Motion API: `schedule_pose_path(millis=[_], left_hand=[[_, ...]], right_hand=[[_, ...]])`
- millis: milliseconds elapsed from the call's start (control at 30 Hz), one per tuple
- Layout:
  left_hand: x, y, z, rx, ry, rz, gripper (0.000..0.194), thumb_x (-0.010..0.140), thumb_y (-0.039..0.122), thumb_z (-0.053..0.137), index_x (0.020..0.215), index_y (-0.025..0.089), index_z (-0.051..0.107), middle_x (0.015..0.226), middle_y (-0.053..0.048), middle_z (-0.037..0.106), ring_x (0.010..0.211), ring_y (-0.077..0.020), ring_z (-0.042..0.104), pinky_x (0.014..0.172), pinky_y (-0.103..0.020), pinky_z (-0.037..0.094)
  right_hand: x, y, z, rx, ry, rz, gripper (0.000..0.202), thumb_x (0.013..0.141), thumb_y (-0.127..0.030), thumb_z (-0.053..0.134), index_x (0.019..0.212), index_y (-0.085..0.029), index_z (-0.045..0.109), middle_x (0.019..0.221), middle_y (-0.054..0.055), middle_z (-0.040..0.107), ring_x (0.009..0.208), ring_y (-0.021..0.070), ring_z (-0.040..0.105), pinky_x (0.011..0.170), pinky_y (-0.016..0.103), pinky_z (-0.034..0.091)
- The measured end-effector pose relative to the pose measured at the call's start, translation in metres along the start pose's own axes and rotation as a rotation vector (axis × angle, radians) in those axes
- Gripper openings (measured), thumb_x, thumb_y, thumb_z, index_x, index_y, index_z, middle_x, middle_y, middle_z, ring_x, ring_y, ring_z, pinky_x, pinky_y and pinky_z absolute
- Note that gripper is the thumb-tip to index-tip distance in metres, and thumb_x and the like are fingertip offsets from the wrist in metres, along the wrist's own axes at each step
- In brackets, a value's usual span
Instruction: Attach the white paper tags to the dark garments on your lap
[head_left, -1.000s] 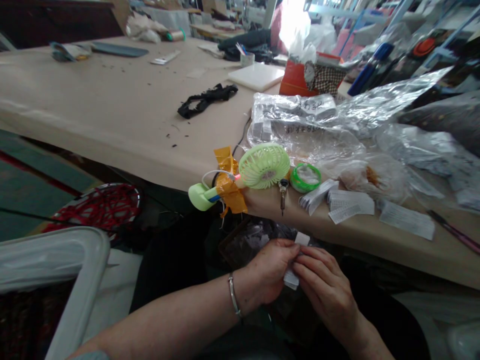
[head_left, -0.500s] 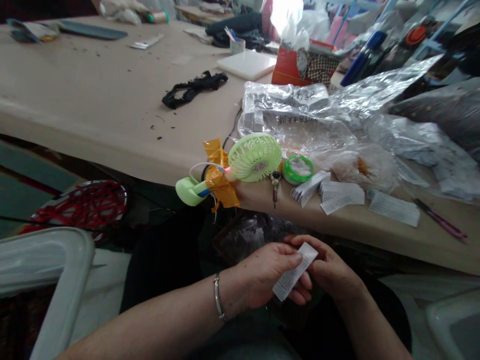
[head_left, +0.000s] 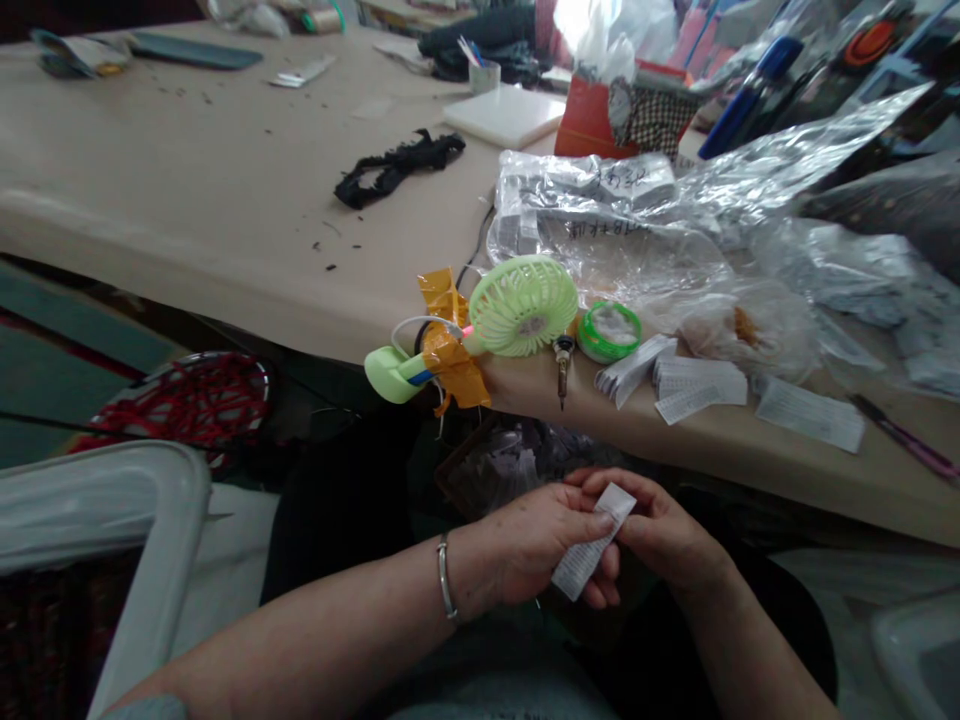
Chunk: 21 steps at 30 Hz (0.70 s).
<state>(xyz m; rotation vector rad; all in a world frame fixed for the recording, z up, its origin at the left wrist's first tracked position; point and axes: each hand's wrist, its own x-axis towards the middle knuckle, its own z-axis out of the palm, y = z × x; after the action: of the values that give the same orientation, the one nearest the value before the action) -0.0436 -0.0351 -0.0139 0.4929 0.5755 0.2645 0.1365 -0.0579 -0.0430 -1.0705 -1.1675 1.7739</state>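
Observation:
My left hand (head_left: pixel 541 540) is closed on a narrow white printed label (head_left: pixel 592 545), its thumb pressed flat across the face. How many labels are stacked there I cannot tell. From the other side my right hand (head_left: pixel 664 530) meets it, fingers curled and thumb against the label's right edge; its fingertips are partly hidden behind. Both hands are over my lap, below the table edge. Beyond them on the table lie a fanned bundle of labels (head_left: pixel 636 370), another label pile (head_left: pixel 699 385) and a few flat labels (head_left: pixel 810 412).
A green handheld fan (head_left: pixel 525 308) is taped at the table edge. Beside it are a soldering-iron-like tool (head_left: pixel 562 375) and a green round tub (head_left: pixel 609 332). Clear plastic bags (head_left: pixel 607 240) lie behind. Pink-handled tweezers or scissors (head_left: pixel 911 440) rest at right. A white plastic bin (head_left: pixel 176 500) stands at left.
The view has shifted slightly, so the table things appear a little further right. Both hands keep nearly the same hold on the label.

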Motion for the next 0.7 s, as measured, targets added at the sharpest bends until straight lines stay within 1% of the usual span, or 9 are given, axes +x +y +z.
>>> schedule_pose_path(millis=[67, 133, 200, 300, 367, 433, 533, 633, 700], left_hand=[[-0.001, 0.002, -0.001, -0.007, 0.022, 0.033, 0.033, 0.072, 0.044, 0.069, 0.077, 0.014, 0.057, 0.059, 0.0, 0.057, 0.045, -0.0106, 0.057, 0.046, -0.022, 0.046], [-0.001, 0.005, -0.002, -0.002, 0.073, 0.05, 0.032, 0.072, 0.042, 0.07, 0.078, 0.013, 0.058, 0.059, 0.0, 0.057, 0.047, -0.0107, 0.057, 0.047, -0.022, 0.046], [-0.001, 0.008, -0.002, 0.004, 0.116, 0.046, 0.03, 0.071, 0.04, 0.07, 0.08, 0.013, 0.059, 0.06, 0.001, 0.057, 0.048, -0.0104, 0.057, 0.047, -0.021, 0.045], [-0.001, 0.01, -0.002, -0.001, 0.141, 0.029, 0.027, 0.068, 0.035, 0.071, 0.081, 0.013, 0.061, 0.059, 0.001, 0.056, 0.047, -0.0099, 0.056, 0.047, -0.021, 0.045], [-0.001, 0.01, -0.002, -0.009, 0.15, 0.024, 0.026, 0.067, 0.033, 0.071, 0.081, 0.013, 0.061, 0.059, 0.001, 0.056, 0.047, -0.0099, 0.056, 0.048, -0.021, 0.045], [-0.001, 0.009, -0.003, -0.015, 0.15, 0.033, 0.027, 0.068, 0.035, 0.07, 0.081, 0.013, 0.061, 0.059, 0.001, 0.056, 0.048, -0.0101, 0.057, 0.049, -0.022, 0.045], [-0.003, 0.007, -0.006, -0.03, 0.148, 0.068, 0.031, 0.07, 0.04, 0.069, 0.083, 0.013, 0.06, 0.06, 0.001, 0.056, 0.048, -0.0099, 0.056, 0.048, -0.021, 0.044], [-0.005, 0.005, -0.008, -0.047, 0.176, 0.1, 0.032, 0.069, 0.041, 0.07, 0.082, 0.014, 0.059, 0.059, 0.002, 0.055, 0.048, -0.01, 0.057, 0.048, -0.021, 0.044], [-0.006, 0.005, -0.009, -0.056, 0.187, 0.116, 0.034, 0.068, 0.043, 0.07, 0.082, 0.014, 0.058, 0.059, 0.002, 0.055, 0.048, -0.0105, 0.057, 0.048, -0.022, 0.044]], right_hand=[[-0.002, -0.007, 0.002, -0.22, 0.099, -0.067, 0.041, 0.078, -0.037, 0.069, 0.116, -0.024, 0.062, 0.111, 0.008, 0.068, 0.092, 0.0207, 0.068, 0.081, 0.034, 0.055], [-0.004, -0.014, 0.007, -0.504, 0.243, -0.203, 0.043, 0.081, -0.035, 0.066, 0.122, -0.025, 0.059, 0.116, 0.008, 0.066, 0.101, 0.0215, 0.066, 0.087, 0.034, 0.054], [-0.005, -0.018, 0.012, -0.771, 0.347, -0.348, 0.041, 0.083, -0.033, 0.063, 0.123, -0.024, 0.059, 0.122, 0.009, 0.062, 0.112, 0.0234, 0.061, 0.094, 0.035, 0.051], [-0.004, -0.019, 0.02, -1.0, 0.373, -0.445, 0.036, 0.087, -0.031, 0.058, 0.122, -0.023, 0.059, 0.119, 0.01, 0.063, 0.11, 0.0233, 0.061, 0.093, 0.035, 0.052], [-0.002, -0.017, 0.024, -1.053, 0.379, -0.467, 0.034, 0.089, -0.03, 0.055, 0.122, -0.023, 0.059, 0.116, 0.01, 0.065, 0.107, 0.0229, 0.063, 0.09, 0.035, 0.053], [0.001, -0.016, 0.027, -1.058, 0.4, -0.485, 0.035, 0.089, -0.03, 0.054, 0.123, -0.022, 0.058, 0.115, 0.01, 0.065, 0.106, 0.0228, 0.063, 0.09, 0.035, 0.054], [0.005, -0.016, 0.03, -1.018, 0.425, -0.483, 0.033, 0.089, -0.03, 0.054, 0.121, -0.022, 0.057, 0.113, 0.008, 0.067, 0.102, 0.0208, 0.066, 0.088, 0.031, 0.054], [0.008, -0.016, 0.032, -0.954, 0.405, -0.454, 0.03, 0.088, -0.03, 0.055, 0.117, -0.022, 0.061, 0.105, 0.006, 0.07, 0.094, 0.018, 0.068, 0.084, 0.027, 0.055], [0.01, -0.015, 0.033, -0.897, 0.401, -0.424, 0.029, 0.088, -0.032, 0.056, 0.115, -0.023, 0.062, 0.105, 0.005, 0.07, 0.094, 0.0178, 0.068, 0.083, 0.026, 0.055]])
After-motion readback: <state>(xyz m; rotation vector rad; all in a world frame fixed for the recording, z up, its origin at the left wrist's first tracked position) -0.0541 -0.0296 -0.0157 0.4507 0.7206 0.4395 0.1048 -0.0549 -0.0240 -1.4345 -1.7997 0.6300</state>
